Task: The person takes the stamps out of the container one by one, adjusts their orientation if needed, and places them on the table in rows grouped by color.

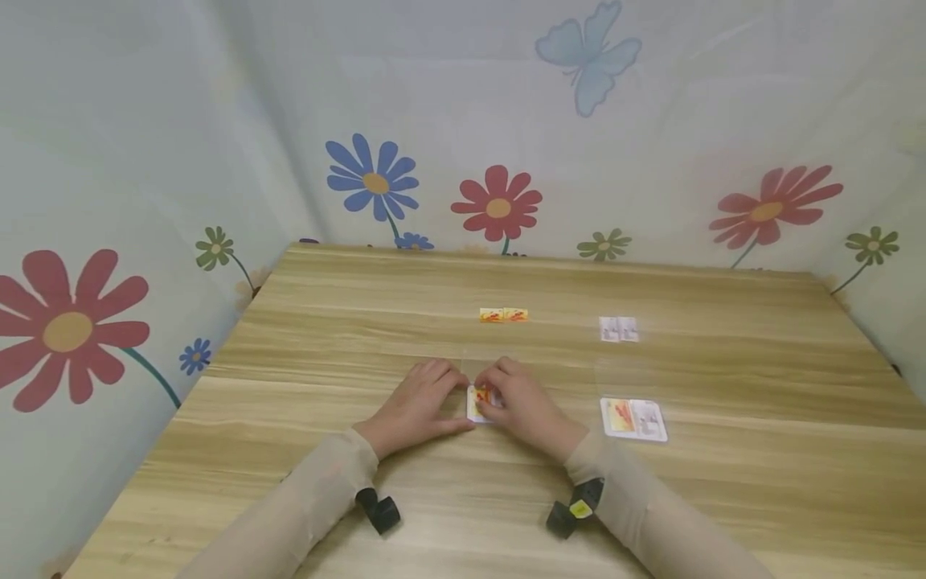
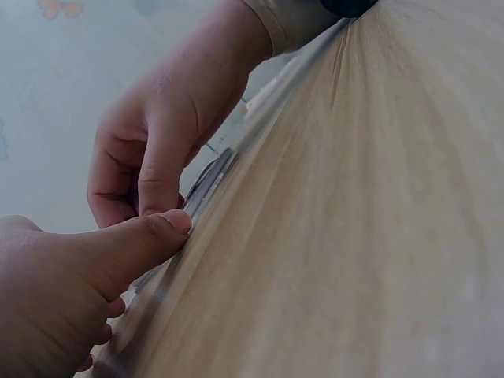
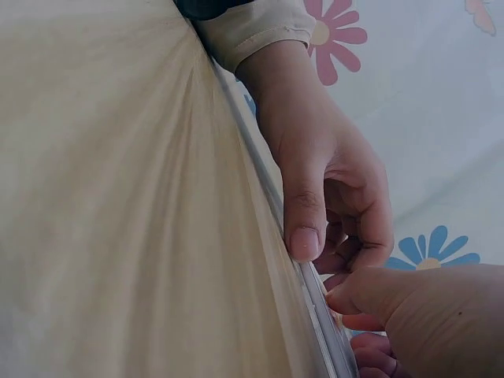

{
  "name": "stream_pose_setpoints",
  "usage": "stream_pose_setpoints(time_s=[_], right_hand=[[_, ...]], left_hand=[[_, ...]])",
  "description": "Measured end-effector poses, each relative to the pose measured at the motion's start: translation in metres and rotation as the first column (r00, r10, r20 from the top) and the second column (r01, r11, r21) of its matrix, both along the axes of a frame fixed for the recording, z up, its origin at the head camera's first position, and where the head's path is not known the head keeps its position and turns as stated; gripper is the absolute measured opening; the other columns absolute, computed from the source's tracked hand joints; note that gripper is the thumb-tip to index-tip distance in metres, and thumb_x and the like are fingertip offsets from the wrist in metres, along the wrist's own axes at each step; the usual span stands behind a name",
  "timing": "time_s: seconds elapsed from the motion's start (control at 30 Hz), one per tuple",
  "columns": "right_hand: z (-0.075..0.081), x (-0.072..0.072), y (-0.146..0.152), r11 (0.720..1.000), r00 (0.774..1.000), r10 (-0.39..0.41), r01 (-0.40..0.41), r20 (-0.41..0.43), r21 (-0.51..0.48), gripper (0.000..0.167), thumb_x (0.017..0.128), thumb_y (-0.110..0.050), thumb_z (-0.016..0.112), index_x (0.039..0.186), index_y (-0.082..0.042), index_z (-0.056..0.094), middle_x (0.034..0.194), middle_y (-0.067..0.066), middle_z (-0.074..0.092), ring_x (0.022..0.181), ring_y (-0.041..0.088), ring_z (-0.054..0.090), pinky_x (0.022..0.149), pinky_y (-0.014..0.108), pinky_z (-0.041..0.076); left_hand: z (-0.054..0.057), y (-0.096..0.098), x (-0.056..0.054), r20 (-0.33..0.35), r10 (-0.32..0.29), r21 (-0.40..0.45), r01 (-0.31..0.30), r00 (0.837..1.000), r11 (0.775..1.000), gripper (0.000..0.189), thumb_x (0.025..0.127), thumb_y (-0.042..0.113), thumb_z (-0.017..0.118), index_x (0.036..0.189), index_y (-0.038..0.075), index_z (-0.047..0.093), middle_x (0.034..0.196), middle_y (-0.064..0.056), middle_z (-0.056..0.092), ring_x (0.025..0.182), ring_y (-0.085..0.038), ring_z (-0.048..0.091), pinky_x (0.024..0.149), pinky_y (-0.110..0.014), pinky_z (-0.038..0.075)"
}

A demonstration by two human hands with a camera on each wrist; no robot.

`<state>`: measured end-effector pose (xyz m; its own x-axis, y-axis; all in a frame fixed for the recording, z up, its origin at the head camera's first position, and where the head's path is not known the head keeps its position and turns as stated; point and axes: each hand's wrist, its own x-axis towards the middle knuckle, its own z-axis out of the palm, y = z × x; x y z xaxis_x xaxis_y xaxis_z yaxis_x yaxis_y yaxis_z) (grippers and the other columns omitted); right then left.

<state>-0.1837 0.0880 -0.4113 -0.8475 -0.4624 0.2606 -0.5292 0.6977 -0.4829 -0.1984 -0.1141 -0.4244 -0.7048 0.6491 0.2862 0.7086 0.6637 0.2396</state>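
A white card with rounded corners (image 1: 473,414) lies on the table between both hands, an orange-yellow picture (image 1: 481,395) showing on it. My left hand (image 1: 423,406) holds it at the left, fingertips by the upper corner and thumb by the lower one. From the other side my right hand (image 1: 528,406) covers the card's right part, thumb and fingertips pinching close over the orange picture. Edge-on, the card (image 2: 209,185) appears as a thin grey strip in the left wrist view. What lies beneath the right hand's fingers is hidden.
To the right lies a similar white card (image 1: 634,420) with an orange picture beside a pale one. Two small orange picture cards (image 1: 503,315) sit farther back, and two pale ones (image 1: 618,330) at back right. A flower-printed curtain (image 1: 448,104) hangs behind the wooden table (image 1: 347,322).
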Motion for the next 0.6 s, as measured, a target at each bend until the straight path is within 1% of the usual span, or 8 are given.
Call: stream_pose_setpoints(time_s=[0.33, 0.6], right_hand=[[0.0002, 0.0005, -0.0021, 1.0, 1.0, -0.008, 0.008, -0.027, -0.005, 0.019, 0.081, -0.016, 0.073, 0.096, -0.007, 0.066, 0.097, 0.004, 0.06, 0.089, 0.016, 0.055, 0.08, 0.032, 0.05], [-0.0019, 0.0013, -0.0015, 1.0, 0.999, -0.017, 0.017, -0.037, -0.007, 0.019, 0.083, -0.015, 0.072, 0.099, -0.008, 0.066, 0.097, 0.003, 0.06, 0.089, 0.016, 0.054, 0.079, 0.032, 0.05]], left_hand=[[0.0001, -0.0011, 0.0001, -0.004, 0.01, -0.005, -0.01, 1.0, 1.0, 0.052, 0.076, 0.049, 0.075, 0.11, 0.012, 0.063, 0.111, -0.002, 0.059, 0.111, -0.021, 0.054, 0.106, -0.042, 0.04], [-0.0007, -0.0009, -0.0004, -0.007, 0.002, -0.009, -0.002, 1.0, 1.0, 0.052, 0.076, 0.049, 0.075, 0.11, 0.012, 0.062, 0.111, -0.002, 0.059, 0.111, -0.021, 0.054, 0.105, -0.042, 0.04]])
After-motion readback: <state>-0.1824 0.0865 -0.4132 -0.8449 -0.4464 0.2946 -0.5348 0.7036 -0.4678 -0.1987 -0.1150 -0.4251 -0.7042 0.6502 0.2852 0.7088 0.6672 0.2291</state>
